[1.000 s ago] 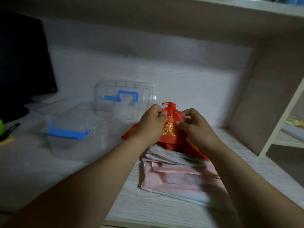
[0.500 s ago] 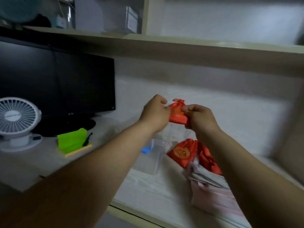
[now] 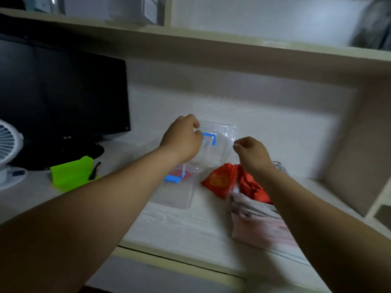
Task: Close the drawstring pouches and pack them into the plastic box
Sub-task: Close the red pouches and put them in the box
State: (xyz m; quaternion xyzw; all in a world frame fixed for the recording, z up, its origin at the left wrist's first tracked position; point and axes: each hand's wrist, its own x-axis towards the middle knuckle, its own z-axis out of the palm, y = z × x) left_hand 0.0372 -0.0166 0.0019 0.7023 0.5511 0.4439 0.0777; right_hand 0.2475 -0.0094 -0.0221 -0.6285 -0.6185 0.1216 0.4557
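The clear plastic box (image 3: 176,197) with blue latches (image 3: 172,178) stands open on the desk, and its lid (image 3: 222,142) leans up behind it. A blurred red pouch (image 3: 179,172) lies inside the box at its far end. Two more red drawstring pouches (image 3: 219,180) lie in a heap just right of the box. My left hand (image 3: 183,141) hovers above the box with its fingers curled in and nothing visible in it. My right hand (image 3: 252,154) is over the heap, fingers pinched together, also holding nothing I can see.
A stack of pink and white packets (image 3: 256,225) lies under my right forearm. A black monitor (image 3: 63,98), a white fan (image 3: 8,144) and a green holder (image 3: 72,173) stand at the left. A shelf (image 3: 211,45) runs overhead and a side panel (image 3: 357,155) closes the right.
Half a second ago both hands held a small red pouch up between them. Now the hands are apart and lower, without it, and a red pouch lies in the box.
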